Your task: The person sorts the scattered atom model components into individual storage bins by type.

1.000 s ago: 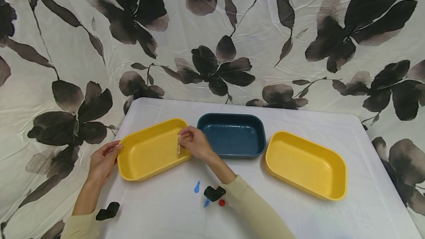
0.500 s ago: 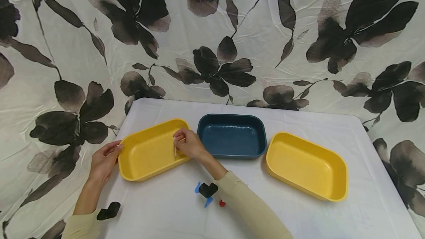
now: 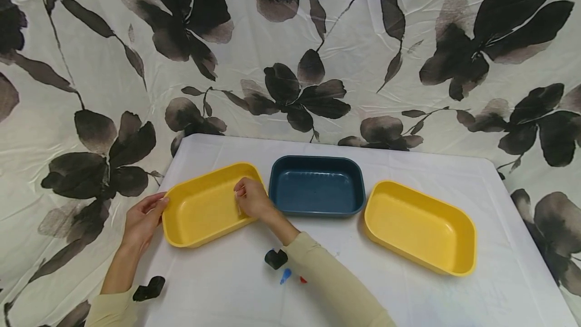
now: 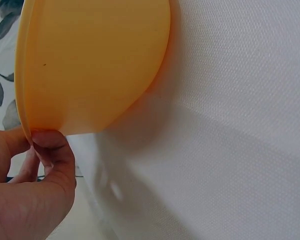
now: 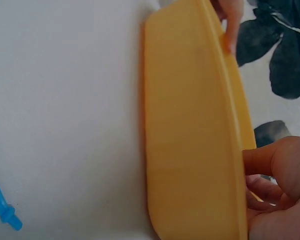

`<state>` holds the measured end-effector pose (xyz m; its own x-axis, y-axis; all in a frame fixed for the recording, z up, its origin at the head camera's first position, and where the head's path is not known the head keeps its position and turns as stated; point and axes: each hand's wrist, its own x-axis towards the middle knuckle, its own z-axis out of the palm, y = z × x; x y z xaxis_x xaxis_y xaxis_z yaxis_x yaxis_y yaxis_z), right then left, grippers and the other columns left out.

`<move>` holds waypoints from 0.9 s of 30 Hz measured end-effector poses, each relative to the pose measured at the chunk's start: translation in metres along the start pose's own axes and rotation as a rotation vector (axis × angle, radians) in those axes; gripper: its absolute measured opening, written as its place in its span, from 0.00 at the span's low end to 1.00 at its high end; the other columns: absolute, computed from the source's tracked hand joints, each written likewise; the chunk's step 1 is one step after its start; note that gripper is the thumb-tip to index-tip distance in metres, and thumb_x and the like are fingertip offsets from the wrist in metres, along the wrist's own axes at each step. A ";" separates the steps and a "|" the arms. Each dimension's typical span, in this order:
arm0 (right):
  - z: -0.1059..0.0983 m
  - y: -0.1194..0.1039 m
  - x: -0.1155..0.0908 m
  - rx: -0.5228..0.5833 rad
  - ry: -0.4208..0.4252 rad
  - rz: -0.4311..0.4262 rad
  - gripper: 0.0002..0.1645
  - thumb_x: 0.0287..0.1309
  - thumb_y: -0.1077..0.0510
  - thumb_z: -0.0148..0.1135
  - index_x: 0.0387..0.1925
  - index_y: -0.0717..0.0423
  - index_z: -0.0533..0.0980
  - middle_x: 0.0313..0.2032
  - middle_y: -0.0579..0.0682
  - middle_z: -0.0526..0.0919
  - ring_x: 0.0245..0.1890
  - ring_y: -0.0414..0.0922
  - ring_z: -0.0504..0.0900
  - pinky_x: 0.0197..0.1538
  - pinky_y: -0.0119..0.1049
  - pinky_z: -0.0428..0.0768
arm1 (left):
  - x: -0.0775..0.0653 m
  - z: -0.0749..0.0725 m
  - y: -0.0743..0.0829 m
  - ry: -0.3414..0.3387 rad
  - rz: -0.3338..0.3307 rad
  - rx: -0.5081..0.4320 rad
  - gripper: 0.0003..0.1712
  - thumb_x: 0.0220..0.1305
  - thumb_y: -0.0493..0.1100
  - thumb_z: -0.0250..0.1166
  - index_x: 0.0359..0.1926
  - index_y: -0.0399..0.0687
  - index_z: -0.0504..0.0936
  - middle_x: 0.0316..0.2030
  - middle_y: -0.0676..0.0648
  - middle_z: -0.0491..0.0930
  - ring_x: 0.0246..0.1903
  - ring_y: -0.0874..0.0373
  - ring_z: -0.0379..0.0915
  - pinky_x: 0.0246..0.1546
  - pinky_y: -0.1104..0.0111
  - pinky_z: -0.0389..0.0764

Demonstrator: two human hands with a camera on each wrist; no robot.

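My left hand (image 3: 141, 223) pinches the left rim of a yellow tray (image 3: 195, 216); the left wrist view shows thumb and fingers on either side of the tray's rim (image 4: 24, 75). Inside the right end of this tray is my right hand (image 3: 253, 200), its fingers curled in a pinch. Below them a thin pale stick (image 3: 239, 209) shows faintly, mostly covered by the hand. From the right wrist, the tray wall (image 5: 190, 125) hides the fingertips of the right hand (image 5: 285, 185).
A dark blue tray (image 3: 316, 185) stands just right of the yellow one. Further right sits a second yellow tray (image 3: 419, 226). On the white cloth near the right sleeve lie a small blue tapered piece (image 3: 285, 276) and a red piece (image 3: 303, 280), partly covered.
My right hand has moved slightly left and deeper into the yellow tray, and the pale stick has become harder to see. The left hand has stayed on the rim.
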<state>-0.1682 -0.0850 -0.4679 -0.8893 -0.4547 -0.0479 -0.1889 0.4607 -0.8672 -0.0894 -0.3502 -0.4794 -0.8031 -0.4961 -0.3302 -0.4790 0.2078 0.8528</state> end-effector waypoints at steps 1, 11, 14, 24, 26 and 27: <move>0.002 0.000 0.001 -0.019 0.000 -0.007 0.06 0.64 0.72 0.61 0.42 0.65 0.78 0.32 0.51 0.77 0.30 0.37 0.71 0.35 0.22 0.71 | 0.000 0.000 0.000 -0.001 -0.004 -0.001 0.33 0.76 0.52 0.59 0.73 0.39 0.68 0.48 0.53 0.73 0.35 0.71 0.75 0.37 0.81 0.81; 0.011 -0.001 0.006 -0.190 -0.043 0.036 0.03 0.66 0.69 0.62 0.36 0.61 0.76 0.27 0.46 0.71 0.28 0.39 0.69 0.32 0.25 0.68 | 0.000 0.000 0.000 0.008 -0.016 -0.007 0.33 0.76 0.53 0.60 0.73 0.40 0.69 0.47 0.54 0.73 0.35 0.71 0.75 0.37 0.81 0.81; 0.014 -0.001 0.008 -0.232 -0.066 0.072 0.05 0.65 0.69 0.62 0.35 0.59 0.75 0.26 0.45 0.71 0.29 0.40 0.71 0.32 0.27 0.69 | 0.000 0.000 -0.001 0.009 -0.015 -0.001 0.33 0.76 0.53 0.60 0.73 0.40 0.69 0.49 0.52 0.73 0.35 0.70 0.75 0.37 0.81 0.80; 0.020 0.000 0.010 -0.378 -0.090 0.106 0.05 0.65 0.68 0.63 0.40 0.59 0.76 0.36 0.51 0.79 0.35 0.44 0.77 0.40 0.31 0.78 | 0.000 0.000 0.000 0.002 -0.022 0.002 0.33 0.76 0.53 0.59 0.74 0.40 0.68 0.49 0.52 0.73 0.36 0.69 0.74 0.36 0.81 0.80; 0.020 0.000 0.009 -0.376 -0.083 0.090 0.05 0.66 0.67 0.63 0.41 0.59 0.76 0.37 0.51 0.78 0.36 0.45 0.77 0.42 0.32 0.79 | 0.000 0.000 0.001 0.002 -0.023 -0.002 0.33 0.76 0.53 0.59 0.74 0.41 0.68 0.50 0.51 0.73 0.37 0.69 0.74 0.37 0.81 0.80; 0.020 0.000 0.009 -0.370 -0.079 0.081 0.05 0.66 0.67 0.62 0.42 0.60 0.76 0.37 0.51 0.78 0.37 0.45 0.77 0.43 0.32 0.79 | 0.000 0.000 0.001 0.002 -0.021 -0.004 0.33 0.76 0.53 0.59 0.74 0.41 0.68 0.50 0.51 0.73 0.37 0.69 0.74 0.37 0.81 0.80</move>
<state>-0.1677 -0.1045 -0.4787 -0.8753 -0.4566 -0.1592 -0.2701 0.7348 -0.6222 -0.0897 -0.3504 -0.4787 -0.7922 -0.5022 -0.3468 -0.4942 0.1945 0.8473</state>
